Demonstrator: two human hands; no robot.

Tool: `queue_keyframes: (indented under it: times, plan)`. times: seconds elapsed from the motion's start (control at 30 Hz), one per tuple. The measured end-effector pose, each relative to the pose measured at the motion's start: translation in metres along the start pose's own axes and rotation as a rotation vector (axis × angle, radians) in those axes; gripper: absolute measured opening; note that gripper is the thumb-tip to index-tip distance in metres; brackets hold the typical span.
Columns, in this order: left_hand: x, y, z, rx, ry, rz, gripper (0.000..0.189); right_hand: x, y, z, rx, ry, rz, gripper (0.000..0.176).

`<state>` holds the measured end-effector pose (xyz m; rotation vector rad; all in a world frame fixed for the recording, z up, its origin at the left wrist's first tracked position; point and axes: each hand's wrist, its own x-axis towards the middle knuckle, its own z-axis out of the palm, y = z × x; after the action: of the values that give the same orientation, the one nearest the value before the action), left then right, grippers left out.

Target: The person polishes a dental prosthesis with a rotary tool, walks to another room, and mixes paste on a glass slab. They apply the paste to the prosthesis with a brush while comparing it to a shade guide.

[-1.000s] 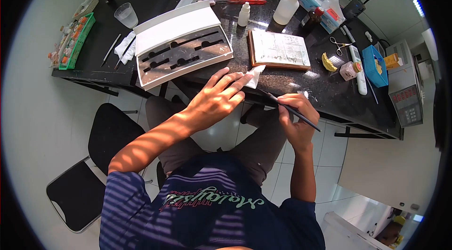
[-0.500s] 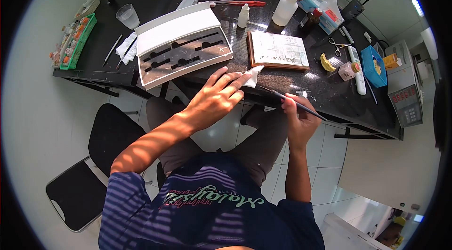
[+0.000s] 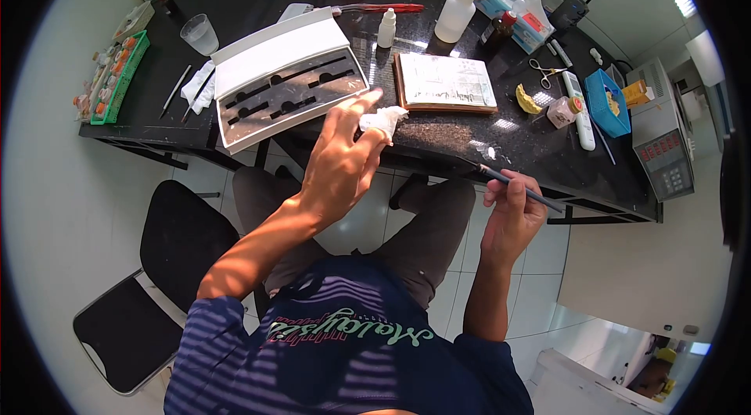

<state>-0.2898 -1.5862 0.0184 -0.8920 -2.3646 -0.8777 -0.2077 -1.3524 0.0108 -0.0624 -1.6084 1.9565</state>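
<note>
A crumpled white tissue (image 3: 381, 122) is pinched in the fingers of my left hand (image 3: 342, 155), at the front edge of the black table. Just behind that hand lies an open white box (image 3: 285, 43) with a dark slotted insert. My right hand (image 3: 516, 211) grips a thin dark brush (image 3: 508, 179) like a pen, its tip pointing left over the table edge. Between and beyond my hands sits a wooden-framed white palette (image 3: 447, 82) with dark smudges. Small white smears (image 3: 488, 152) mark the tabletop near the brush tip.
Behind the palette stand a small dropper bottle (image 3: 386, 28) and a larger squeeze bottle (image 3: 456, 14). On the right are scissors (image 3: 546, 73), a pink-white jar (image 3: 563, 112) and a blue basket (image 3: 608, 106). A plastic cup (image 3: 200, 35) and a green tray (image 3: 127, 80) stand left.
My left hand has drawn the tissue leftward, away from the palette. My right hand has shifted right and slightly down with the brush. The whole view has shifted a little.
</note>
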Motion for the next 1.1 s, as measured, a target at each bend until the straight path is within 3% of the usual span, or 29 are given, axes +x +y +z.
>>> queue_keyframes:
  times: [0.07, 0.13, 0.17, 0.2, 0.27, 0.33, 0.4, 0.47, 0.57, 0.9, 0.97, 1.1]
  plan:
    - [-0.005, 0.003, -0.003, -0.043, 0.093, 0.0, 0.012, -0.001, -0.004, 0.003, 0.162, -0.028, -0.008, 0.021]
    - [-0.007, 0.01, -0.002, -0.779, 0.206, -0.326, 0.005, -0.004, -0.015, 0.018, 0.201, -0.02, -0.036, 0.02]
    - [-0.001, 0.026, -0.01, -1.064, 0.248, -0.467, 0.012, -0.007, -0.019, 0.026, 0.231, -0.004, -0.062, 0.019]
    - [-0.001, 0.032, -0.015, -1.052, 0.26, -0.463, 0.012, -0.009, -0.021, 0.031, 0.243, -0.015, -0.063, 0.019]
    - [-0.001, 0.039, -0.02, -1.543, 0.225, -0.641, 0.015, -0.013, -0.026, 0.039, 0.094, -0.177, -0.219, 0.02]
    - [-0.003, 0.045, -0.023, -1.597, 0.226, -0.657, 0.019, -0.019, -0.033, 0.05, 0.087, -0.193, -0.187, 0.023]
    - [-0.004, 0.052, -0.029, -1.774, 0.21, -0.759, 0.02, -0.023, -0.036, 0.061, 0.113, -0.218, -0.28, 0.027]
    - [-0.008, 0.054, -0.032, -1.811, 0.193, -0.752, 0.02, -0.022, -0.036, 0.074, 0.06, -0.168, -0.276, 0.031]
    - [-0.009, 0.06, -0.038, -1.832, 0.205, -0.804, 0.023, -0.019, -0.029, 0.079, 0.094, -0.282, -0.402, 0.019]
    - [-0.014, 0.061, -0.041, -1.797, 0.201, -0.784, 0.022, -0.025, -0.032, 0.084, 0.158, -0.284, -0.322, 0.022]
    - [-0.014, 0.062, -0.04, -1.791, 0.194, -0.789, 0.023, -0.028, -0.039, 0.089, 0.047, -0.187, -0.268, 0.025]
    - [-0.014, 0.062, -0.039, -1.787, 0.194, -0.773, 0.023, -0.029, -0.038, 0.09, 0.068, -0.18, -0.272, 0.024]
